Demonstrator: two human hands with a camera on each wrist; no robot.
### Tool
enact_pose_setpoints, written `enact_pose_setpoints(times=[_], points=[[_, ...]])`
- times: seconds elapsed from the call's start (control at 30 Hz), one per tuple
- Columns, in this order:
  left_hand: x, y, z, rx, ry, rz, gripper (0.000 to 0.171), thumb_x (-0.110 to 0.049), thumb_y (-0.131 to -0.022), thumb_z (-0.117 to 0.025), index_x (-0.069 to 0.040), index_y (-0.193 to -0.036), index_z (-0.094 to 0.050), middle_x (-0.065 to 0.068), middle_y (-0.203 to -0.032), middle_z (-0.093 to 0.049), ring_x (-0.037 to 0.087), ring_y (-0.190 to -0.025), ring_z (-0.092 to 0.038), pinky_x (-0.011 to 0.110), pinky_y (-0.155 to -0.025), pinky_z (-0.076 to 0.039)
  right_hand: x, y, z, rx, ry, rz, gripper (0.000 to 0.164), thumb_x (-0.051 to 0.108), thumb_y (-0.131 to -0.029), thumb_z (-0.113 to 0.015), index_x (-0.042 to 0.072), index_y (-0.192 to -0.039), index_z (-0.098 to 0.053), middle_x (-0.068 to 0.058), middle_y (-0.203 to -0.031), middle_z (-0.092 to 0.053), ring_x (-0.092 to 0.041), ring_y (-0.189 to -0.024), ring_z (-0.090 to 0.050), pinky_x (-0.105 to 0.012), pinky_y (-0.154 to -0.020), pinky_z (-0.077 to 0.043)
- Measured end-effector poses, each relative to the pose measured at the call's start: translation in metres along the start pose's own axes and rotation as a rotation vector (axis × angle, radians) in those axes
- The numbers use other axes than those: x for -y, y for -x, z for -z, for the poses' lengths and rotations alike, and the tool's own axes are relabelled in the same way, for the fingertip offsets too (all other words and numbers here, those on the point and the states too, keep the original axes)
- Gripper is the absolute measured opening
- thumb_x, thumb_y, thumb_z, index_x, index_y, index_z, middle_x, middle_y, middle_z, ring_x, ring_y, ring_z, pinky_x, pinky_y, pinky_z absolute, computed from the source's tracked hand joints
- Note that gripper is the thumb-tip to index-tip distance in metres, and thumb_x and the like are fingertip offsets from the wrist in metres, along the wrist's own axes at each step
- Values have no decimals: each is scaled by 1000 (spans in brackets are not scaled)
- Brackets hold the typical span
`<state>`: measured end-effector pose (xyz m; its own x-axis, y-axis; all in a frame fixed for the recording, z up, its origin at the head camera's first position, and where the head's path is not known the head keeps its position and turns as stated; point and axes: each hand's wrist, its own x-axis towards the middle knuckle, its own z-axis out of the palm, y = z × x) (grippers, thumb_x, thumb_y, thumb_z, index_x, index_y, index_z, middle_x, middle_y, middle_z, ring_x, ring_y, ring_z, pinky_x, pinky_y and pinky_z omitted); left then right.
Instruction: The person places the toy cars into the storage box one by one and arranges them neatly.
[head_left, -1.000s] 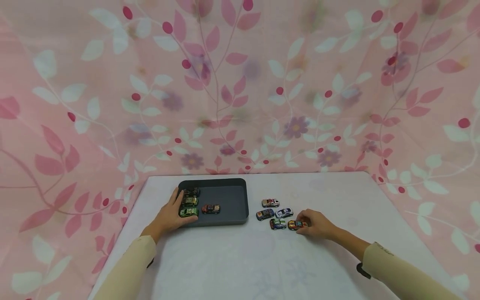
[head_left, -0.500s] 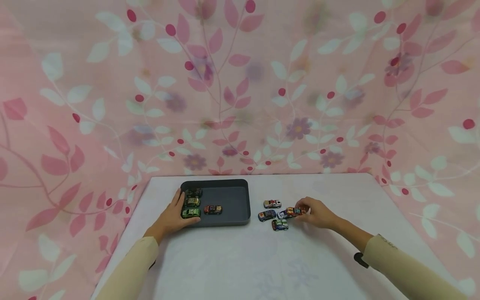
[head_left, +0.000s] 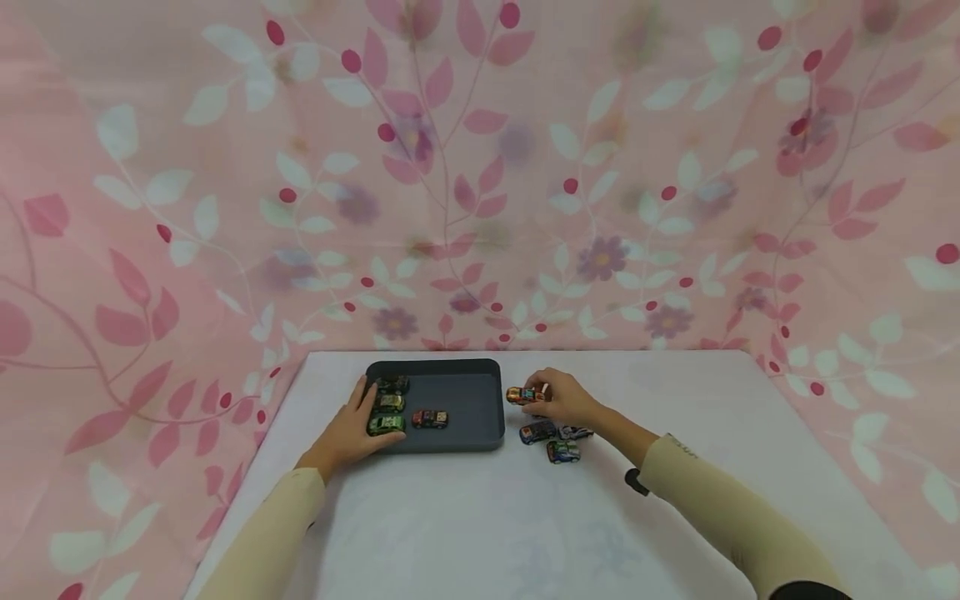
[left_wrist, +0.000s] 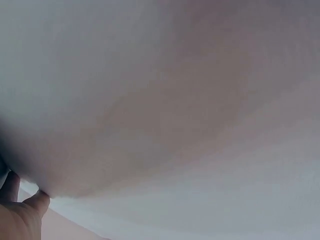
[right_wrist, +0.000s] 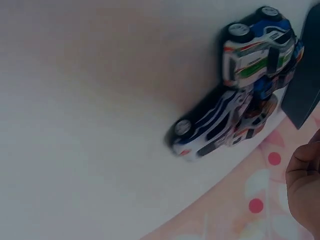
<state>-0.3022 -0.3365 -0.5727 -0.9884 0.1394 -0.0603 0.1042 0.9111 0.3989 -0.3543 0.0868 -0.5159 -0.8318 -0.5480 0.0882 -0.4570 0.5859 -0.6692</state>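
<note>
My right hand pinches an orange toy car above the table, just right of the dark grey tray. My left hand rests on the tray's near left corner, fingers stretched along the left side and thumb over the front rim. Inside the tray, a green toy car, a yellow-green one and a dark one form a column at the left. A red-and-black toy car sits to their right.
Under and below the right hand, a dark blue toy car, a white-and-blue one and a green-and-white one stand close together. Another pale car is mostly hidden by the hand. A pink floral cloth hangs behind the white table.
My right hand has lifted the orange toy car from the near right of the group and carried it left and away from me, toward the tray. The left hand stays on the tray.
</note>
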Motion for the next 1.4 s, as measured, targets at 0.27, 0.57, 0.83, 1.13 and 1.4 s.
enact_pose_setpoints(times=[0.27,0.57,0.83,1.13,1.4], points=[[0,4,-1,-35,7,-12,123,-81,-75,-61,-6,-159,-13,16,-167,0,52,-140,-33,65,-109,-32,21,-50,-42,-1,-14,34,33,25,-82,-83,9,-106,-69,-4,-96,-62,-12,-73,-54,-22,-63,-48],[2,-2,0,-75,-6,-43,119,-81,-76,-59,-9,-160,-16,16,-167,-2,51,-138,-37,65,-107,-34,38,-83,-68,-63,10,9,34,26,-80,-84,9,-106,-72,-6,-100,-67,-15,-83,-55,-31,-74,-50],[8,-1,-3,-77,-33,-19,115,-77,-78,-61,-9,-159,-17,17,-166,-2,53,-136,-39,66,-106,-34,43,-101,-97,-90,7,-49,37,33,-81,-83,10,-109,-75,-7,-105,-69,-17,-94,-58,-33,-83,-51],[5,-2,-8,-79,-19,-16,114,-78,-79,-60,-11,-160,-17,16,-167,-2,53,-134,-40,67,-105,-36,45,-107,-120,-80,-28,-122,28,25,-87,-77,12,-112,-76,-9,-110,-69,-20,-102,-60,-38,-92,-50],[0,-1,-4,-67,5,16,115,-81,-77,-58,-14,-160,-15,14,-167,0,56,-137,-35,69,-106,-32,45,-112,-123,-35,-83,-146,27,18,-89,-72,7,-114,-75,-14,-117,-68,-22,-105,-59,-41,-97,-49]])
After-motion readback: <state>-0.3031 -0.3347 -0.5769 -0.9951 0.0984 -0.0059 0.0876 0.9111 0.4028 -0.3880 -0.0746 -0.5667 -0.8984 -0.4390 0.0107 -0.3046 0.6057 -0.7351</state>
